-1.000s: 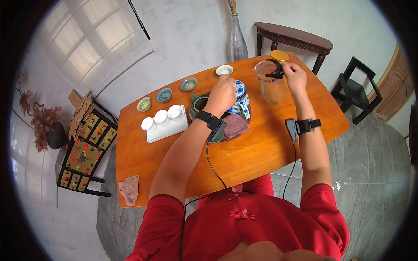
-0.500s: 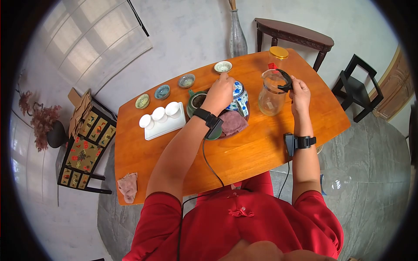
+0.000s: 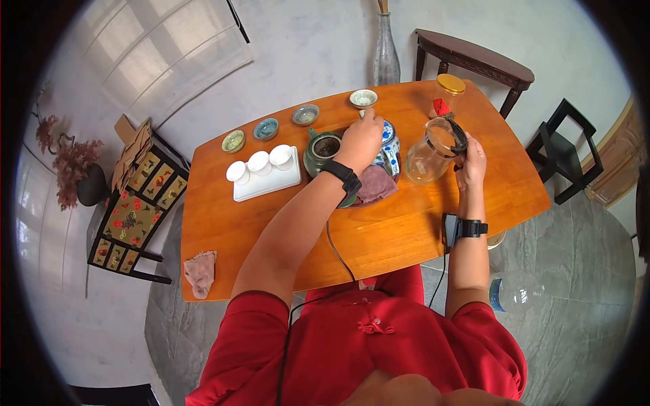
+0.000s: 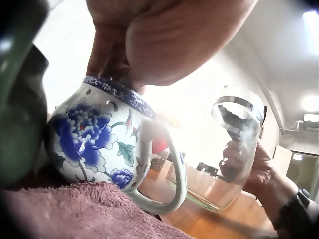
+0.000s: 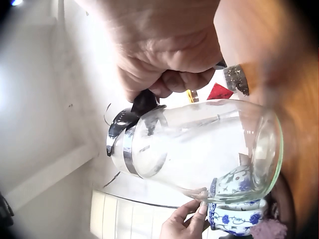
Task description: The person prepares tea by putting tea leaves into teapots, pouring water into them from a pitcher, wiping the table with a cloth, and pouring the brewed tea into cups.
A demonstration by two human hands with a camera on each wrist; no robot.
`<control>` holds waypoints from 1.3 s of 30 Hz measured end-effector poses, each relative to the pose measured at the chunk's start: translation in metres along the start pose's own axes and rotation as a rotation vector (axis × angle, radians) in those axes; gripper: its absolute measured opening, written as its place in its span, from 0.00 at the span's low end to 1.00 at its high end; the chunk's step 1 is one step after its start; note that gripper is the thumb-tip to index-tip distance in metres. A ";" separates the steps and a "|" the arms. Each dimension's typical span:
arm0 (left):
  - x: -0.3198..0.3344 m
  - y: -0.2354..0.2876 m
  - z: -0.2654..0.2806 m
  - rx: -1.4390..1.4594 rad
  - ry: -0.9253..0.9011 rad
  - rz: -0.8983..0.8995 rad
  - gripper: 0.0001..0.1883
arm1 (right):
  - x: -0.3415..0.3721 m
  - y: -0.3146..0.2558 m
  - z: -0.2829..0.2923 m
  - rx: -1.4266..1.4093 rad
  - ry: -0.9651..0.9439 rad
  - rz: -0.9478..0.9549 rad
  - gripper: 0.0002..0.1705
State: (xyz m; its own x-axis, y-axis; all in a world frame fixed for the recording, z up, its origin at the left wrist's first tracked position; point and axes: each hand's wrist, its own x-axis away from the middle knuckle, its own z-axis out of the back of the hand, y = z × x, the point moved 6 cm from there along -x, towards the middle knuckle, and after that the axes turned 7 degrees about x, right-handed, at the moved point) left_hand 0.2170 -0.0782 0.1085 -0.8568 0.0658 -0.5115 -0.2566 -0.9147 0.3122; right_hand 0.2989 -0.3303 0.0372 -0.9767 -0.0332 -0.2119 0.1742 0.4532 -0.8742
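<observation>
My left hand (image 3: 360, 143) is at the top of the blue-and-white teapot (image 3: 389, 154), its fingers pinched at the lid, whose knob they hide. In the left wrist view, the fingers meet the rim of the teapot (image 4: 94, 134); its handle stands free. My right hand (image 3: 472, 162) grips the black handle of a glass pitcher (image 3: 425, 161), tilted to the right of the teapot. In the right wrist view the glass pitcher (image 5: 199, 149) looks empty. A mauve cloth (image 3: 376, 186) lies against the teapot, beside an open green pot (image 3: 323, 152).
Three white cups (image 3: 259, 162) stand on a white tray (image 3: 269, 188) at the left. Several small bowls, one pale (image 3: 363, 99), line the far edge. A gold-lidded jar (image 3: 450, 84) stands behind the pitcher. Another cloth (image 3: 200, 274) lies at the near left corner.
My right hand has brought the pitcher lower and toward my body, and tilted it to the right at the top. My left hand stays at the teapot. The head view has shifted slightly.
</observation>
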 end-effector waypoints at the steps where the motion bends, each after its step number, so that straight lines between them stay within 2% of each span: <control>1: 0.001 0.000 0.000 -0.010 -0.041 0.030 0.08 | 0.000 0.001 0.001 -0.006 -0.023 -0.005 0.13; 2: 0.004 0.001 0.004 -0.009 -0.037 0.034 0.08 | -0.001 0.002 0.003 -0.002 -0.028 -0.005 0.13; 4: 0.021 0.013 0.029 0.106 0.071 -0.107 0.17 | 0.004 -0.003 0.004 0.025 -0.020 -0.002 0.15; 6: 0.040 0.031 0.065 0.152 0.121 -0.148 0.18 | 0.007 -0.011 0.003 0.022 0.006 -0.002 0.11; 8: 0.069 0.037 0.085 0.193 0.164 -0.194 0.19 | 0.011 -0.017 0.002 0.012 0.039 -0.003 0.12; 11: 0.115 0.035 0.085 0.197 0.072 -0.163 0.17 | 0.014 -0.027 0.006 0.051 0.073 0.004 0.12; 13: 0.140 0.021 0.070 0.123 -0.008 -0.055 0.14 | 0.012 -0.029 0.003 0.047 0.016 0.023 0.11; 16: 0.154 0.007 0.061 0.055 0.053 0.056 0.12 | 0.016 -0.038 -0.013 0.059 -0.032 0.040 0.11; 20: 0.153 -0.005 0.052 0.057 0.103 0.066 0.13 | 0.023 -0.047 -0.042 0.194 -0.052 -0.019 0.11; 24: 0.154 -0.016 0.049 0.165 0.077 0.020 0.12 | 0.037 -0.066 -0.088 0.318 -0.154 -0.044 0.12; 26: 0.156 -0.018 0.051 0.208 0.083 0.010 0.12 | 0.037 -0.065 -0.102 0.334 -0.217 -0.054 0.15; 29: 0.160 -0.016 0.073 0.309 0.122 0.075 0.12 | 0.049 -0.071 -0.145 0.506 -0.375 -0.003 0.20; 31: 0.159 -0.025 0.087 0.485 0.125 0.227 0.13 | 0.053 -0.072 -0.169 0.581 -0.389 0.008 0.20; 36: 0.151 -0.064 0.110 0.563 0.213 0.311 0.13 | 0.050 -0.061 -0.217 0.753 -0.510 0.061 0.26; 38: 0.148 -0.084 0.113 0.727 0.298 0.310 0.13 | 0.053 -0.060 -0.235 0.770 -0.546 0.085 0.26; 39: 0.146 -0.087 0.117 0.715 0.277 0.330 0.14 | 0.053 -0.059 -0.244 0.932 -0.566 0.107 0.26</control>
State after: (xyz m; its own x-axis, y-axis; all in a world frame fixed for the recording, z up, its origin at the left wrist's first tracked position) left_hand 0.0621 0.0577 0.1002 -0.8208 -0.3469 -0.4538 -0.3139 -0.3897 0.8658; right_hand 0.2058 -0.1416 0.1842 -0.7935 -0.5462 -0.2682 0.5139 -0.3654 -0.7762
